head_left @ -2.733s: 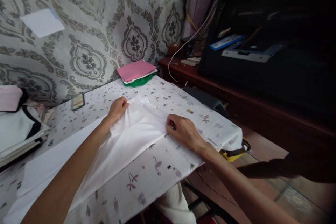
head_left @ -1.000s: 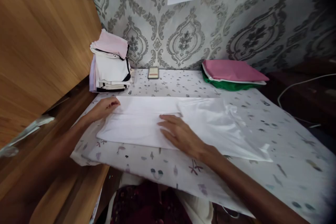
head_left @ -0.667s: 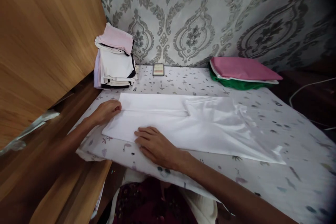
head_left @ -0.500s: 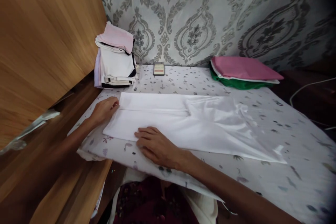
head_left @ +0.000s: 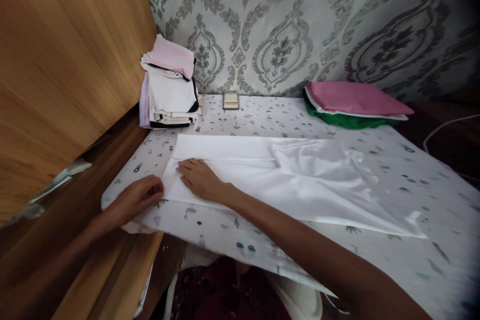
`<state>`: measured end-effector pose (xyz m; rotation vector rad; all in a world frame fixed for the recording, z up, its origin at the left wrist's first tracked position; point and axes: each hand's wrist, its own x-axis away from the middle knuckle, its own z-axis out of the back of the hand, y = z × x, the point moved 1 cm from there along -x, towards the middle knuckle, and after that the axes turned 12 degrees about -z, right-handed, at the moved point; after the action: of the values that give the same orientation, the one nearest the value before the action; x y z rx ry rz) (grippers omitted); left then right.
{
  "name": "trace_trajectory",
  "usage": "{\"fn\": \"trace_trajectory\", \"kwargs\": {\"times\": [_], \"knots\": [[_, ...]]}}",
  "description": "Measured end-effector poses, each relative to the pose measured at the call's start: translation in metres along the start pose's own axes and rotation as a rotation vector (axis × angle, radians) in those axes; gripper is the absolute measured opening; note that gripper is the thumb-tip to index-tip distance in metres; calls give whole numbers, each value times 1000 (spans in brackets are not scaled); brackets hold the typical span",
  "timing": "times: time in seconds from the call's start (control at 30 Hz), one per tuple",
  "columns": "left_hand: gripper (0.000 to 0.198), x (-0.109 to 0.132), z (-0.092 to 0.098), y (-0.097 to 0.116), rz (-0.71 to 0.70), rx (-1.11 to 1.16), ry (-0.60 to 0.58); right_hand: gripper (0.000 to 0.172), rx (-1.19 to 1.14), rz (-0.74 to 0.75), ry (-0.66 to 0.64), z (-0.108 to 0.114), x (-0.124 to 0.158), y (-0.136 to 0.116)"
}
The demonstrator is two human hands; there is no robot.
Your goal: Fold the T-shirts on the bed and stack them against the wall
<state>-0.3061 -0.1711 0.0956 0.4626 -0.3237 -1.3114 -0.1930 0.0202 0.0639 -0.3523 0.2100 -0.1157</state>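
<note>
White trousers (head_left: 240, 180) lie flat across the cloth-covered table, the two leg ends at the left and the wider, wrinkled part at the right. At the near corner of the leg ends, my left hand (head_left: 144, 192) has its fingers curled together in a pinch on the hem. My right hand (head_left: 200, 180) rests palm down on the near leg, close to the line between the legs, fingers stretched out.
Folded clothes (head_left: 170, 90) are stacked at the back left beside a wooden panel (head_left: 75, 50). A small framed card (head_left: 231, 100) stands near the patterned wall (head_left: 281, 50). Folded pink, white and green cloths (head_left: 356, 98) lie at the back right. The printed table cover (head_left: 210, 227) hangs over the front edge.
My left hand has come down from the middle of the hem to its near corner. My right hand has moved up and left from the near edge onto the leg.
</note>
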Motion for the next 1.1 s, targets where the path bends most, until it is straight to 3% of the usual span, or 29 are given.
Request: {"fn": "trace_trajectory", "kwargs": {"times": [0.1, 0.2, 0.33, 0.43, 0.57, 0.7, 0.77, 0.93, 1.1], "knots": [[34, -27, 17, -22, 9, 74, -4, 24, 80, 2, 4, 3, 5, -13], [32, -78, 27, -45, 39, 84, 103, 26, 133, 31, 20, 6, 12, -38], [24, -149, 22, -63, 244, 33, 258, 44, 113, 29, -29, 4, 14, -68], [22, -181, 15, -67, 281, -6, 271, 45, 96, -28, -24, 0, 9, -79], [21, -194, 13, -66, 281, -22, 235, 31, 86, -21, 4, -3, -2, -85], [16, -194, 17, -62, 282, 5, 215, 14, 98, 61, -116, -1, -10, -86], [16, -194, 21, -58, 285, 20, 214, 14, 95, 33, -126, 2, -9, -83], [19, -195, 28, -41, 322, 274, 269, 30, -29, -140, 5, 18, 4, -62], [25, -211, 35, -3, 257, 391, 317, 20, -449, -328, 193, 39, 27, -27]]}}
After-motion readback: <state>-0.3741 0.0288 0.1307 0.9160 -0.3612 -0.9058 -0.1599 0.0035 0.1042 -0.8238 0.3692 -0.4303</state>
